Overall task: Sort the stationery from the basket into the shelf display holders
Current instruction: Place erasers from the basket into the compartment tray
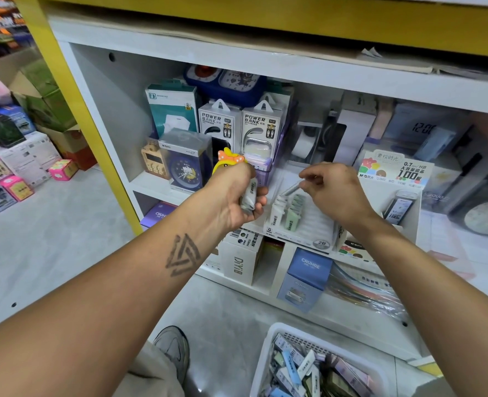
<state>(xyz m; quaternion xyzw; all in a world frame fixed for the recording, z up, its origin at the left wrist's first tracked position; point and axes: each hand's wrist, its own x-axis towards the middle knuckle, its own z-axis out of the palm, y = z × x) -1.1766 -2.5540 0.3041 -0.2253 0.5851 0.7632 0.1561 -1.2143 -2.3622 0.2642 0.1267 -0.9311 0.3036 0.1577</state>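
Note:
My left hand (pixel 238 196) grips a small bunch of white lead-refill cases (pixel 250 194) in front of the shelf. My right hand (pixel 333 190) pinches one slim grey case (pixel 291 189) and holds it tilted over the white display holder (pixel 314 224) on the shelf. Several white and green cases (pixel 287 210) stand in the holder's left slots. A second holder (pixel 400 207) with a "0.7 HB" card stands just to the right. The white basket (pixel 280 336) of mixed pastel cases sits on the floor at the bottom right.
Power bank boxes (pixel 241 124), clocks (pixel 184 167) and other boxed goods fill the shelf behind the holders. Blue and white boxes (pixel 308 276) stand on the shelf below. A yellow post (pixel 73 104) frames the unit's left side. Stacked cartons lie on the floor at left. My shoe (pixel 174 348) is beside the basket.

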